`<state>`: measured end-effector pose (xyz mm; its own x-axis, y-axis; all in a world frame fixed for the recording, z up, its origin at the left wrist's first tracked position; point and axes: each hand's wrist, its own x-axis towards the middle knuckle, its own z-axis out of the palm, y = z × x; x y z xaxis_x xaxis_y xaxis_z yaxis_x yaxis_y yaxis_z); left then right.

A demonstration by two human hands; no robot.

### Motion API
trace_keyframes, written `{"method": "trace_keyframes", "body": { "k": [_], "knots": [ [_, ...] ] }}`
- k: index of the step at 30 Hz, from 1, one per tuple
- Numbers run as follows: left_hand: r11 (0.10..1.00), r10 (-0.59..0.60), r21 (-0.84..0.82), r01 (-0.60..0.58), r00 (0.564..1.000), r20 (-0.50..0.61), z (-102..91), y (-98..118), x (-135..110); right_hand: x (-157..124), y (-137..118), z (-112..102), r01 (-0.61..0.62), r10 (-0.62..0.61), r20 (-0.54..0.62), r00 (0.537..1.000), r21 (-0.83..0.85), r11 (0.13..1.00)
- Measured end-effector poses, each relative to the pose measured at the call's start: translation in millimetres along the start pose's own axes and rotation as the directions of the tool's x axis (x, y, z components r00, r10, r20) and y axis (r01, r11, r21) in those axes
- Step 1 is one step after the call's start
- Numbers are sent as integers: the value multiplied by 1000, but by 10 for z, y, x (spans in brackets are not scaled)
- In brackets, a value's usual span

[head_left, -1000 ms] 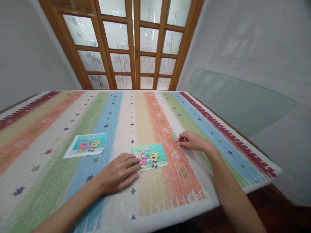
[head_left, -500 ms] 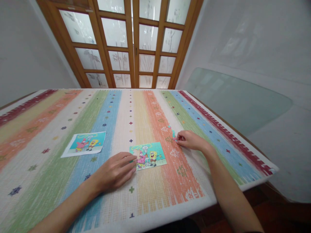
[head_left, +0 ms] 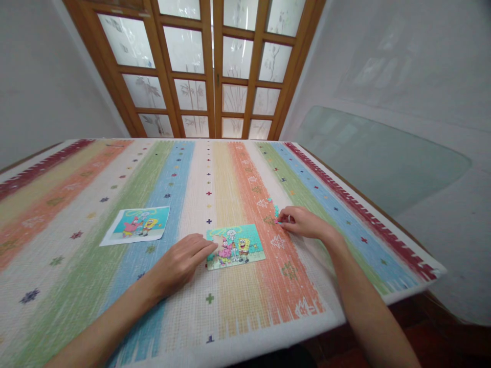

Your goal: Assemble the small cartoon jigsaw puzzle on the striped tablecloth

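Note:
A small cartoon jigsaw puzzle (head_left: 251, 250) lies nearly whole on the cloth, with a bare patch in its upper left part. My left hand (head_left: 180, 263) rests at its left edge, index finger stretched out onto the puzzle and the other fingers partly curled. To the right of the puzzle, my right hand (head_left: 301, 222) pinches at a small pink and teal jigsaw piece beside a few loose jigsaw pieces (head_left: 276, 210); the fingers partly hide it. A printed reference picture (head_left: 140, 225) of the same cartoon scene lies to the left, beyond my left hand.
A striped, patterned tablecloth (head_left: 84, 286) covers the table, whose front edge is close to me. Wooden doors with frosted panes (head_left: 215, 71) stand behind the far edge. A pale glass panel (head_left: 376, 148) leans at the right wall.
My left hand has drawn its fingers in, with the index finger now stretched over the puzzle's left edge. My right hand stays by the loose pieces. The view has shifted slightly.

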<state>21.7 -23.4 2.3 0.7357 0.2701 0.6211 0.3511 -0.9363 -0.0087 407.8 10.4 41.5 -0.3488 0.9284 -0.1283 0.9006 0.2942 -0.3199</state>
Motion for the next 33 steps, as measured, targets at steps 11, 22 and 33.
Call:
{"method": "trace_keyframes", "body": {
  "k": [11, 22, 33],
  "knots": [
    [999, -40, -12, 41, 999, 17, -41, 29, 31, 14, 101, 2, -49, 48, -63, 997, -12, 999],
    [999, -53, -4, 53, 998, 20, -27, 26, 39, 62, 43, 59, 17, -19, -47, 999, -30, 999],
    [999, -44, 7, 44, 999, 21, -36, 15, 37, -98, 406, -100, -233, 225, -91, 970, -77, 970]
  ]
}}
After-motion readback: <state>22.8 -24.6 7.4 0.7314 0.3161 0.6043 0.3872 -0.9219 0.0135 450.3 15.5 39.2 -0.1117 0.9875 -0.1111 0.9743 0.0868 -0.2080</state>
